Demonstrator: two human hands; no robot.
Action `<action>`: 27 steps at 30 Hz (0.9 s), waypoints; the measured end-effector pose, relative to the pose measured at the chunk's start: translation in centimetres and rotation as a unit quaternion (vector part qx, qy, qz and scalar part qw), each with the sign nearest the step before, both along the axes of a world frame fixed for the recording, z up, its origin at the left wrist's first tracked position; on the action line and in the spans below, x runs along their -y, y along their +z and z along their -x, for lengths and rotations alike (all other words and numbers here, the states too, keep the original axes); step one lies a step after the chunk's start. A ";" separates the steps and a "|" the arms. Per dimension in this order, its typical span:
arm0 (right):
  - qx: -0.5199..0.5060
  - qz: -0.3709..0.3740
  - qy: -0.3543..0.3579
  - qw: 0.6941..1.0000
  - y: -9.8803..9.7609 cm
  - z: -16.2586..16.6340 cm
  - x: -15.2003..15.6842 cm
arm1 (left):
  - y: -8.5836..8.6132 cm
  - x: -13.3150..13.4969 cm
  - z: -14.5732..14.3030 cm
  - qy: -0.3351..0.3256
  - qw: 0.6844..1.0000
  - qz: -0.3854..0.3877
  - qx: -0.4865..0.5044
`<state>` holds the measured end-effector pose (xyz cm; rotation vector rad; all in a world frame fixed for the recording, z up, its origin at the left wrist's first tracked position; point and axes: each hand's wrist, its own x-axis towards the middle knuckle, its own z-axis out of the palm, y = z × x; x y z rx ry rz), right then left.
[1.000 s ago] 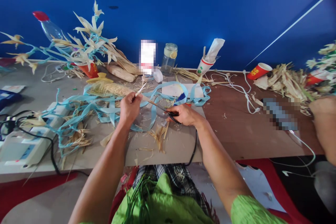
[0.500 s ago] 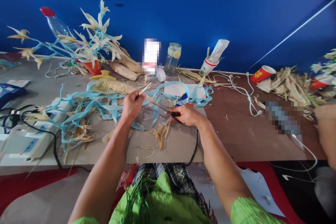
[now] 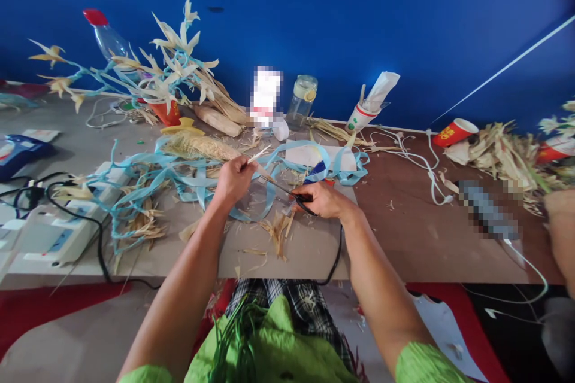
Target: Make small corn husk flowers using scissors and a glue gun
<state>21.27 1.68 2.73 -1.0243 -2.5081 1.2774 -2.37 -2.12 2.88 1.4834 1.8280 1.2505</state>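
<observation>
Pinched in the closed fingers of my left hand [image 3: 236, 181] is a pale corn husk strip [image 3: 259, 154], its narrow end poking out above the fingers. My right hand [image 3: 324, 198] is closed round black-handled scissors [image 3: 306, 199]. The scissor blades point left toward my left hand and meet the lower part of the husk; whether they are apart there I cannot tell. Light blue ribbon [image 3: 197, 182] lies tangled on the table around my left hand. Below the scissors lie dry husk scraps [image 3: 277, 233]. A white sheet [image 3: 309, 155] rests behind my hands.
At the back left, husk flowers on blue stems [image 3: 177, 60] stand in a red cup [image 3: 165, 112]. A clear bottle [image 3: 300, 99] and a white cup [image 3: 359, 118] stand by the blue wall. A power strip [image 3: 72, 233] lies left. Another person's arm [image 3: 560, 227] shows at the right edge.
The view has shifted slightly, so the table things appear a little further right. Both hands keep their hold on the husk and the scissors, in nearly the same pose.
</observation>
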 end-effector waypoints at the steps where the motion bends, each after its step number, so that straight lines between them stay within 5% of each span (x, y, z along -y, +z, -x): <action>1: 0.001 0.002 -0.002 1.000 0.0 0.0 0.0 | 0.1 0.0 -0.1 0.002 1.000 0.004 -0.001; 7: 0.000 0.008 0.005 1.000 0.2 -0.1 0.0 | 0.0 0.0 0.0 0.013 1.000 -0.001 -0.003; 20: -0.055 0.156 0.003 0.986 1.0 -0.4 0.0 | -0.4 -0.1 0.5 0.024 0.992 -0.027 0.120; 27: -0.064 0.160 0.012 0.985 1.0 -0.6 -0.1 | -0.5 -0.1 0.6 0.023 0.991 -0.030 0.131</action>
